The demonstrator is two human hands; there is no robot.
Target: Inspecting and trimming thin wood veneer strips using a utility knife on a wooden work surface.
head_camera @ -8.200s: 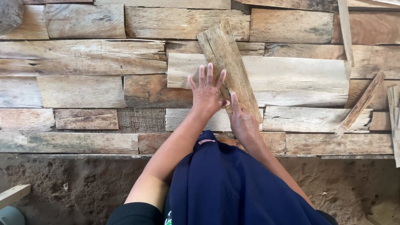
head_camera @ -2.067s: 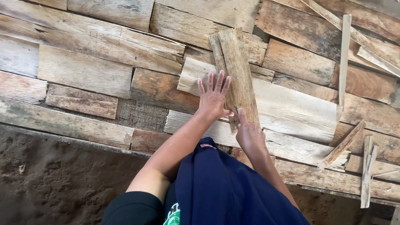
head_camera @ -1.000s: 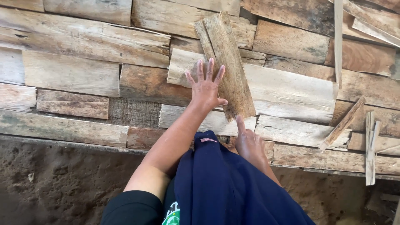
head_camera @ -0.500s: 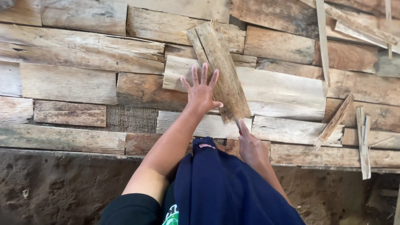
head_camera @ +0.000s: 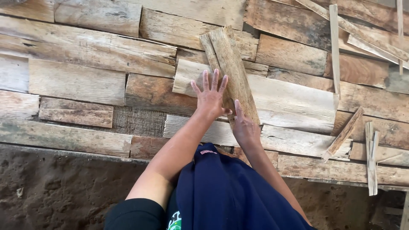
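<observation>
Wood, weathered and pale, is what both our hands are on: a narrow loose plank [head_camera: 230, 72] lying across a wide bed of rough boards [head_camera: 85, 81]. Its long axis runs from just beside our right hand [head_camera: 245, 127] up and away, leaning a little to the left, so it crosses the flat boards beneath at a steep slant instead of lining up with them. The near end sits under our right grip; the far end lies well beyond both hands.

Our left hand [head_camera: 211, 96] presses flat with the fingers spread wide apart, the palm partly on the plank's left edge and partly on the lighter board [head_camera: 294, 102] under it. Nothing is clamped there; it is an open, pushing contact. Our right hand rests at the plank's near end, index finger laid along its right edge; whether the remaining fingers curl under the wood we cannot tell. The right hand is nearer that end, the left sits farther up.

Off to the right of our grip lie thin offcut strips [head_camera: 370, 153], one short piece [head_camera: 345, 132] tilted, well apart from the plank. No containers show. Bare dark earth [head_camera: 64, 191] lies on the near side of the boards, and our dark blue garment [head_camera: 230, 191] fills the lower frame.
</observation>
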